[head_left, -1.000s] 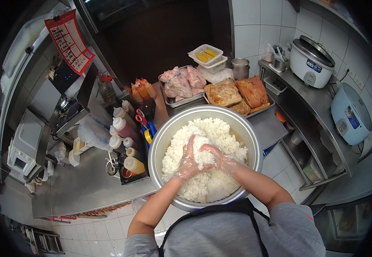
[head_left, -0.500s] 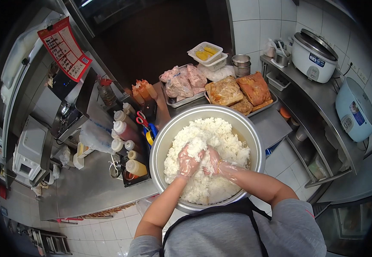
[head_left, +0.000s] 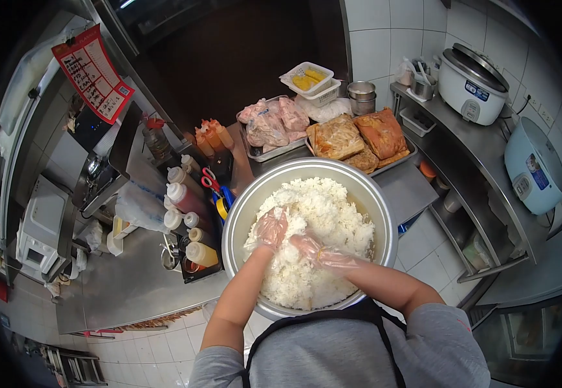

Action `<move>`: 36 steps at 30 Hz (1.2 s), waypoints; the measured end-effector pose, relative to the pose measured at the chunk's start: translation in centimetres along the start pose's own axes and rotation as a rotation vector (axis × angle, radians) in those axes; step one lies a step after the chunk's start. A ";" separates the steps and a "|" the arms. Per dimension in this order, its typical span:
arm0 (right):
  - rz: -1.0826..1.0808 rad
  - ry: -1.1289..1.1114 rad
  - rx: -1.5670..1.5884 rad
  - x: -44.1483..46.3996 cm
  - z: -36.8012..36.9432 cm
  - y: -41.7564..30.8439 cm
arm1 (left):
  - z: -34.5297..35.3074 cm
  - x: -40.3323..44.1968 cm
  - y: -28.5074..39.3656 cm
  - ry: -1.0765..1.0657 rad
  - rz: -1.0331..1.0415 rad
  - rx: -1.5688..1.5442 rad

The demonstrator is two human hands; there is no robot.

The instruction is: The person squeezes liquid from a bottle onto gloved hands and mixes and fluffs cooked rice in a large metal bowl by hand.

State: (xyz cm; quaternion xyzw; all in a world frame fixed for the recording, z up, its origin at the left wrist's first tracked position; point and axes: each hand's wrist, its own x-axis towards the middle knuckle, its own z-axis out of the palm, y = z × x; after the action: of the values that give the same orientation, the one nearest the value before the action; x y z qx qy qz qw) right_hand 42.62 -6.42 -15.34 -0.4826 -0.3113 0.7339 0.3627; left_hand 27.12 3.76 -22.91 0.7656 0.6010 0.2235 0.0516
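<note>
A large round metal pot (head_left: 384, 194) holds a heap of white cooked rice (head_left: 323, 207). Both my hands wear clear plastic gloves and work inside the pot. At the left side of the heap, my left hand (head_left: 272, 227) curls its fingers around some rice, with grains stuck to the glove. Close beside it, my right hand (head_left: 308, 247) presses into the middle of the rice, its fingertips sunk and partly hidden. A loose clump of rice lies between the two hands. Some cloudy liquid shows along the pot's right inner wall.
Behind the pot stand a tray of cooked meat slabs (head_left: 358, 139) and a tray of bagged raw meat (head_left: 271, 123). Squeeze bottles (head_left: 184, 197) and red-handled scissors (head_left: 210, 180) crowd the left. A rice cooker (head_left: 474, 87) sits on the right shelf.
My hands have moved apart from around a raised clump of rice. The left shifted left and up, the right slid left, and the clump has dropped onto the heap.
</note>
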 end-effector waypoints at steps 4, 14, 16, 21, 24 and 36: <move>-0.509 0.184 -0.494 0.0 -0.3 -2.0 | -5.2 -2.1 0.8 -0.183 0.031 0.088; -0.157 0.531 -1.066 2.1 -10.1 -8.1 | -14.0 -3.3 0.7 -0.483 -0.180 -0.271; -0.063 0.491 -0.926 4.6 -11.8 -7.3 | -15.4 -3.4 2.2 -0.526 -0.176 -0.394; -0.134 0.307 -0.365 7.2 -14.1 -4.7 | -10.0 -2.5 4.9 -0.474 0.060 -0.226; -0.049 0.244 -0.299 1.0 -9.4 -7.8 | -8.5 -0.2 5.4 -0.514 0.143 -0.208; -0.338 -0.174 -0.400 0.8 -7.6 -7.8 | -10.2 3.4 7.5 -0.517 0.387 -0.381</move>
State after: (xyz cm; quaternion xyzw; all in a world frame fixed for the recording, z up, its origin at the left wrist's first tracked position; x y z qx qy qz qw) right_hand 51.32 -0.72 -12.01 -0.4209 -0.5561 0.6258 0.3493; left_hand 30.31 2.95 -10.22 0.8728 0.3599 0.1363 0.3001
